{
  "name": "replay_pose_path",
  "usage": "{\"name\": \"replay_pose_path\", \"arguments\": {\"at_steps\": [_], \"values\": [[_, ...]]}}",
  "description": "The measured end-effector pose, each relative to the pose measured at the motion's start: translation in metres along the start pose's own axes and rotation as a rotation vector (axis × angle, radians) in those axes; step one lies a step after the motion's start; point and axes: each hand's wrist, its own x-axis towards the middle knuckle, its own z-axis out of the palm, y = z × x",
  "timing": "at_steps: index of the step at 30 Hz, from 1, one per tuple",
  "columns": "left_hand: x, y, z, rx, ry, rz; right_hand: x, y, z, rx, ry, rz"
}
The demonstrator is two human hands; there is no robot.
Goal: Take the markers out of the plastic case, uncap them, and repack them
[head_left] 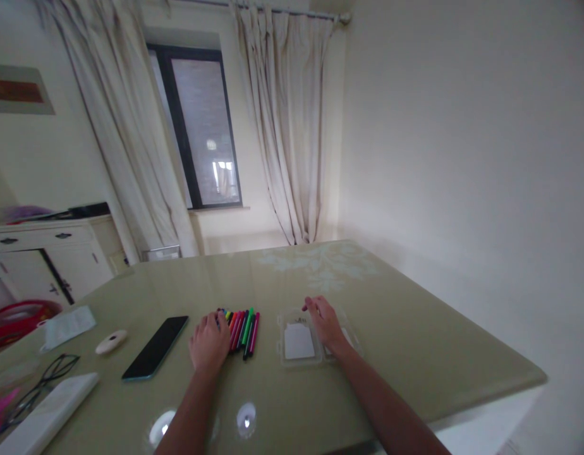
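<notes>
Several coloured felt-tip markers point(243, 330) lie side by side on the table, in pink, green, red, orange and dark tones. At their left end rests my left hand point(210, 341), palm down, its slightly bent fingers apart and touching the nearest markers. A clear plastic case point(281, 357) lies opened flat to the right, with white cards point(299, 341) in its left half. Over the case's right half is my right hand point(324, 323), fingers curled inward and close together. Whatever they may hold is hidden. The hand covers part of the case and another white piece.
Left of the markers lie a dark phone point(156, 347), a small white oval object point(111, 342), black-framed glasses point(45, 378) and a long white box point(50, 414). A pale blue face mask point(69, 327) is farther back. The table point(415, 354) meets the wall on the right.
</notes>
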Motion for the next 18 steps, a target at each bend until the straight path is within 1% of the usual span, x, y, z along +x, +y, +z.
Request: {"name": "replay_pose_path", "arguments": {"at_steps": [2,3,6,7,9,11,18], "values": [[-0.007,0.001,-0.001,-0.012,-0.026,0.112,0.0,0.0,0.0,0.003,0.005,-0.003],[-0.012,0.003,-0.001,-0.026,-0.053,0.202,0.0,0.0,0.0,0.003,0.004,-0.003],[-0.026,0.01,0.001,-0.081,-0.158,0.543,0.0,-0.001,0.0,0.002,-0.007,-0.011],[-0.03,0.013,0.002,-0.098,-0.174,0.636,0.0,-0.001,0.0,0.003,-0.009,-0.013],[-0.035,0.017,0.005,-0.125,-0.17,0.751,0.0,-0.002,0.0,0.005,-0.002,-0.011],[-0.035,0.019,0.008,-0.142,-0.148,0.764,0.0,-0.002,0.0,0.003,-0.001,-0.006],[-0.02,0.02,0.012,-0.138,-0.141,0.694,0.0,-0.007,0.001,-0.012,-0.022,-0.007]]}}
